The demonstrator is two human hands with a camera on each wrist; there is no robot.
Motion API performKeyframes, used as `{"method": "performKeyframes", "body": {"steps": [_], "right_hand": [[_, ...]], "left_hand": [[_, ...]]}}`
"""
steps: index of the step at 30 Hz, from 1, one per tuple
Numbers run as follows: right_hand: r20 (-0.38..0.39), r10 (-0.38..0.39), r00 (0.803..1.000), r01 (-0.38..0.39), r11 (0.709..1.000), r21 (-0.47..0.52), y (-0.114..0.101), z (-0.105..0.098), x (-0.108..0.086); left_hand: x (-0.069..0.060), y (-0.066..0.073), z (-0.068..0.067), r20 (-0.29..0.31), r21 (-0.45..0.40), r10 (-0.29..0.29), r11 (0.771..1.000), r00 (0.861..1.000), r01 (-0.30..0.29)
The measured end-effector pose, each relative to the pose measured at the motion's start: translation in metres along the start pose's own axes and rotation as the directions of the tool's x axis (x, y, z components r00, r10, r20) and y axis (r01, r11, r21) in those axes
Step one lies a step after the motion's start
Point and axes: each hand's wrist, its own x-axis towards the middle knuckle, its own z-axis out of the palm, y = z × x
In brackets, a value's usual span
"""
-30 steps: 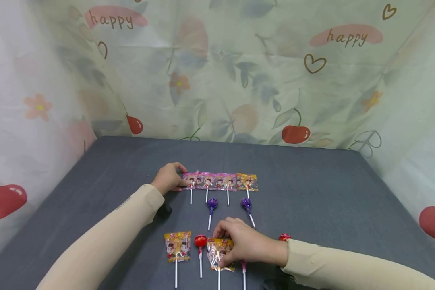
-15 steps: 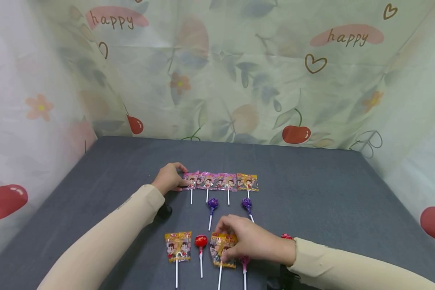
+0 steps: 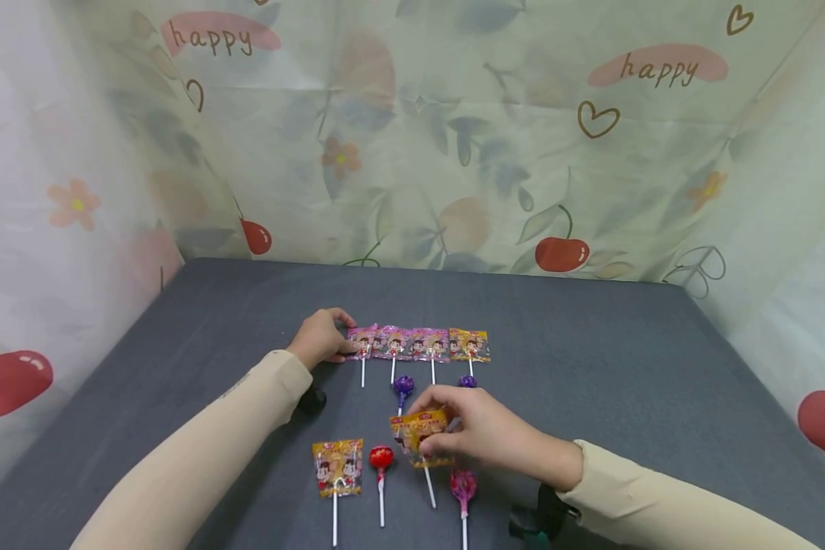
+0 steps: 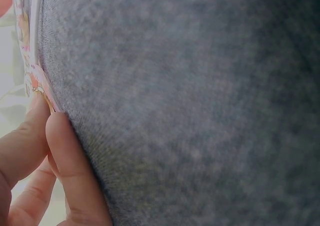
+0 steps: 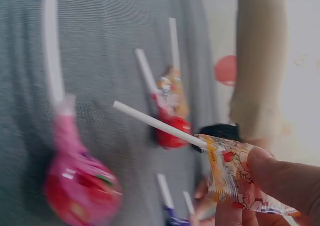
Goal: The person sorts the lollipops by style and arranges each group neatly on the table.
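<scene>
My right hand [image 3: 484,428] pinches a yellow-wrapped lollipop [image 3: 412,439] by its wrapper, above the table, its white stick slanting down. In the right wrist view thumb and fingers hold that wrapper [image 5: 232,173]. My left hand [image 3: 318,338] pinches the edge of the leftmost pink-wrapped lollipop [image 3: 363,342]; the left wrist view shows finger and thumb on the wrapper corner [image 4: 42,86]. Right of it, in the same row, lie two more pink-wrapped lollipops [image 3: 393,342] and a yellow-wrapped one [image 3: 470,346].
Below the row lie two purple lollipops [image 3: 403,386], one partly behind my right hand. Nearer me are another yellow-wrapped lollipop [image 3: 338,467], a red lollipop [image 3: 381,458] and a pink lollipop [image 3: 464,486]. A dark grey cloth [image 3: 612,367] covers the table; a printed curtain [image 3: 419,153] hangs behind.
My right hand has lifted the yellow-wrapped lollipop off the table and moved it away from me, tilting its stick. The pink lollipop below is uncovered. My left hand has stayed put.
</scene>
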Motion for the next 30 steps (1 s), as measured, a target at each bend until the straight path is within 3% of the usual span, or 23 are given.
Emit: {"method": "performKeyframes", "body": {"steps": [7, 12, 16, 25, 27, 30], "right_hand": [[-0.115, -0.006, 0.993, 0.009, 0.999, 0.03, -0.01, -0.024, -0.002], [-0.22, -0.005, 0.976, 0.023, 0.996, 0.082, -0.013, -0.048, -0.003], [-0.326, -0.016, 0.945, 0.047, 0.995, 0.088, -0.011, -0.068, -0.004], [-0.535, -0.046, 0.843, 0.026, 0.999, -0.044, 0.015, -0.107, 0.002], [-0.555, -0.024, 0.831, -0.001, 0.999, -0.046, 0.025, -0.112, 0.006], [-0.558, 0.042, 0.829, -0.065, 0.998, -0.021, 0.041, -0.116, 0.011]], "left_hand": [[0.002, 0.0, 0.0, 0.006, 0.003, -0.013, 1.0, 1.0, 0.013], [0.003, -0.001, 0.0, 0.007, 0.01, -0.016, 1.0, 1.0, 0.016], [0.003, -0.002, 0.0, 0.008, 0.011, -0.012, 1.0, 1.0, 0.012], [0.004, -0.002, -0.001, 0.007, 0.006, -0.002, 1.0, 1.0, 0.002], [0.004, -0.002, -0.001, 0.009, 0.005, 0.0, 1.0, 1.0, 0.0], [0.004, -0.002, -0.001, 0.01, 0.005, 0.002, 1.0, 1.0, -0.002]]}}
